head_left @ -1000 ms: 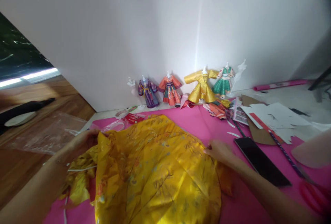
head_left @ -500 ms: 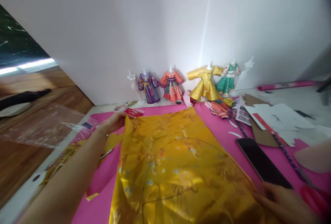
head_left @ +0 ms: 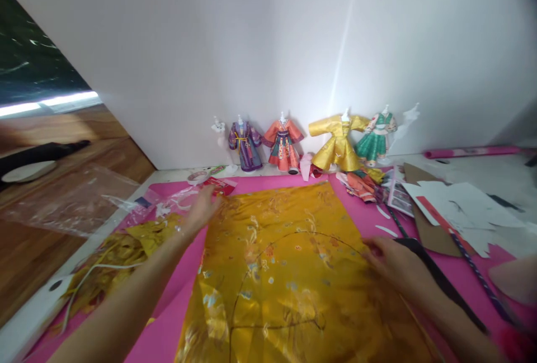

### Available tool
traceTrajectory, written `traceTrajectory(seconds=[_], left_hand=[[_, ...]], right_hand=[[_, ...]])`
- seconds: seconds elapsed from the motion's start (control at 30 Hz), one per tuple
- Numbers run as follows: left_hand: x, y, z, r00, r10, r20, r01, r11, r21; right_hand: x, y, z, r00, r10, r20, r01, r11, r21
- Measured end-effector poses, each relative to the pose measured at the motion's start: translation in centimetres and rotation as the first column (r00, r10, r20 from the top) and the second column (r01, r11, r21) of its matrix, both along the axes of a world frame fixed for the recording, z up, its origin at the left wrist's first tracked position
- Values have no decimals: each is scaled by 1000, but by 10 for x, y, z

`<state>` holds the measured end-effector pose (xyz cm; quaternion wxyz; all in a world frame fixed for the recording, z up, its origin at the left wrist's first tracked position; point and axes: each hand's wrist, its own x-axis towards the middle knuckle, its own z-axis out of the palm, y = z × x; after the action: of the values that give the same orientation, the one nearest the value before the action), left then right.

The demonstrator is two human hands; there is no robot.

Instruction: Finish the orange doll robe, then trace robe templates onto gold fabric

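A shiny yellow floral fabric [head_left: 289,273] lies spread over a pink mat, with a dark curved outline drawn on it. At the fabric's far left corner is my left hand [head_left: 205,205], its fingers closed on the edge. My right hand [head_left: 388,259] pinches the right edge with curled fingers, partly covering a dark phone [head_left: 436,279]. A red card packet [head_left: 221,185] lies just beyond my left fingertips.
Along the white wall stand small forms in a purple robe [head_left: 245,145], an orange robe [head_left: 283,142], a yellow dress [head_left: 337,142] and a green outfit [head_left: 375,136]. Yellow scraps [head_left: 121,254] lie left. White paper [head_left: 465,206] and a striped pencil-like stick [head_left: 476,270] lie right.
My right hand has moved up and left along the fabric's right edge. The fabric now lies flatter, and its far edge sits slightly lower in view. My left hand stays at the corner.
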<state>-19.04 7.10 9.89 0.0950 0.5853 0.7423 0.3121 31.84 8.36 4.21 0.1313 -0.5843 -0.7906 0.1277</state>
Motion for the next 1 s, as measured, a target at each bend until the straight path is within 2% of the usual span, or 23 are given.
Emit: traceTrajectory(seconds=[0.07,0.13,0.2,0.3,0.5,0.63,0.73,0.87,1.0], left_hand=[[13,-31,-13,986,-117,-116,110,992,-59],[26,-59,-29,960,-195,-203,168,976,-141],[35,-79,-44,930,-258,-263,201,954,-223],[37,-89,-58,903,-300,-309,200,927,-316],[34,-79,-68,884,-310,-351,168,909,-381],[34,-74,-63,883,-261,-390,119,929,-351],[30,-59,-59,874,-254,-414,120,939,-323],[9,-28,-55,869,-277,-411,145,935,-323],[-27,-8,-41,885,-207,-416,89,954,-286]], right_hand=[[-31,25,-9,989,145,22,-146,987,65],[-55,44,-22,972,226,67,-233,965,117],[-68,57,-36,963,245,109,-259,956,140],[-70,66,-52,968,212,133,-230,964,136],[-48,69,-74,968,171,181,-205,959,194],[-49,82,-75,968,173,182,-211,954,212],[-56,94,-74,964,191,186,-230,947,222],[-62,102,-82,965,194,177,-234,942,240],[-60,101,-90,969,181,171,-223,938,267]])
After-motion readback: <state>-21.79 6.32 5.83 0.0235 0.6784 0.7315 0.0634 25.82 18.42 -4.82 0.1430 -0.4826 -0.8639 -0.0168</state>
